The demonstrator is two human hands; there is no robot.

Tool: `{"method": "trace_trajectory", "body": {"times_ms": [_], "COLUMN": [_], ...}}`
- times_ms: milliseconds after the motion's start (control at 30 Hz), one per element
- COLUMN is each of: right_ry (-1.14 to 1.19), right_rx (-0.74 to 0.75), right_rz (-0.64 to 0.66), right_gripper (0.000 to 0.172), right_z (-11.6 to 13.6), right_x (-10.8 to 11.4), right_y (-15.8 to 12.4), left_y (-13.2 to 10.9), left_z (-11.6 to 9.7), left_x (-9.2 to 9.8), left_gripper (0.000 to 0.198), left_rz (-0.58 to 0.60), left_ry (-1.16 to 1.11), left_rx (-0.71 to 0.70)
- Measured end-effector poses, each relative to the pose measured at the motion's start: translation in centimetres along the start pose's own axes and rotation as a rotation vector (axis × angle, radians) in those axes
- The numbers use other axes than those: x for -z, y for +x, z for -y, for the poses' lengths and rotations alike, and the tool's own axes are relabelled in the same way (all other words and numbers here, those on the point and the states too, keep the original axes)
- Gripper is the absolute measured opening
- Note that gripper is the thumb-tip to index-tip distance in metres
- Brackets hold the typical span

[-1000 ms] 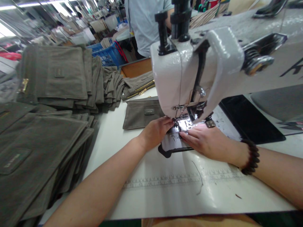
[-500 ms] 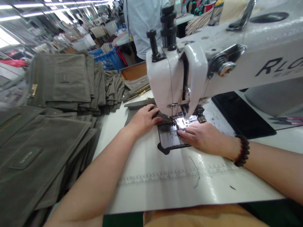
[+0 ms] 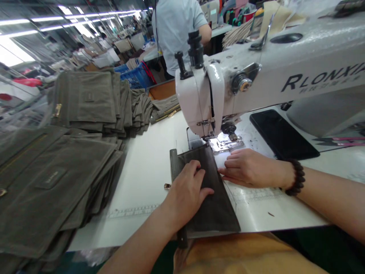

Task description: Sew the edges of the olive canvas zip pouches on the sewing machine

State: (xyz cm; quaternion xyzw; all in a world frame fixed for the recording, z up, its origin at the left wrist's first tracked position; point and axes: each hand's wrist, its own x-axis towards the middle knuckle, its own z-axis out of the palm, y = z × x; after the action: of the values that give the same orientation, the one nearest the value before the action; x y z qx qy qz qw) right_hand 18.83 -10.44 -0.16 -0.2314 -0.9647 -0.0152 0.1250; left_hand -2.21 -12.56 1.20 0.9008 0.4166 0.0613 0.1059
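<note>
A dark olive fabric panel [image 3: 213, 205] lies under the sewing machine [image 3: 198, 102], its far end at the presser foot [image 3: 207, 140] and its near end at the table's front edge. A zipper pull [image 3: 167, 186] sticks out on its left side. My left hand [image 3: 186, 194] rests on the panel, thumb and fingers apart. My right hand [image 3: 246, 169] is at the panel's right edge, fingers together and closed, the fingertips seemingly pinching that edge. A dark bead bracelet [image 3: 295, 178] circles my right wrist.
Stacked olive fabric pieces [image 3: 85, 152] with zippers and labels cover the left side. A black phone [image 3: 282, 133] and pink-handled snips [image 3: 339, 141] lie to the right. Behind stand a blue basket [image 3: 137, 76] and a person in a light shirt [image 3: 176, 34].
The fabric panel has come toward me from behind and left of the needle and now lies lengthwise in front of it. My left hand has moved nearer with it; my right hand has shifted slightly.
</note>
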Motion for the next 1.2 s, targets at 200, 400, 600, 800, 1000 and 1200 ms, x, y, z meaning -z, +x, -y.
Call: {"method": "trace_trajectory", "body": {"times_ms": [200, 400, 600, 800, 1000, 1200], "right_ry": [-0.032, -0.120, -0.126, -0.127, -0.127, -0.094], "right_rx": [-0.056, -0.266, -0.235, -0.173, -0.150, -0.090], "right_rz": [0.024, 0.109, 0.120, 0.011, 0.060, 0.254], "right_gripper": [0.026, 0.018, 0.027, 0.028, 0.023, 0.012], "right_z": [0.4, 0.4, 0.3, 1.4, 2.0, 2.2], "right_x": [-0.3, -0.2, -0.6, -0.6, -0.5, -0.6], "right_y": [-0.1, 0.0, -0.1, 0.2, 0.6, 1.1], "left_y": [0.3, 0.9, 0.7, 0.6, 0.7, 1.0], "left_z": [0.8, 1.8, 2.6, 3.0, 2.5, 1.6], "left_x": [-0.6, -0.5, -0.7, -0.7, -0.9, -0.9], "left_gripper": [0.049, 0.032, 0.027, 0.028, 0.033, 0.041], "left_rz": [-0.074, -0.086, -0.077, -0.063, -0.050, 0.018], "left_ry": [-0.221, -0.383, -0.587, -0.669, -0.417, -0.056], "left_rx": [0.019, 0.101, 0.209, 0.250, 0.123, -0.120]}}
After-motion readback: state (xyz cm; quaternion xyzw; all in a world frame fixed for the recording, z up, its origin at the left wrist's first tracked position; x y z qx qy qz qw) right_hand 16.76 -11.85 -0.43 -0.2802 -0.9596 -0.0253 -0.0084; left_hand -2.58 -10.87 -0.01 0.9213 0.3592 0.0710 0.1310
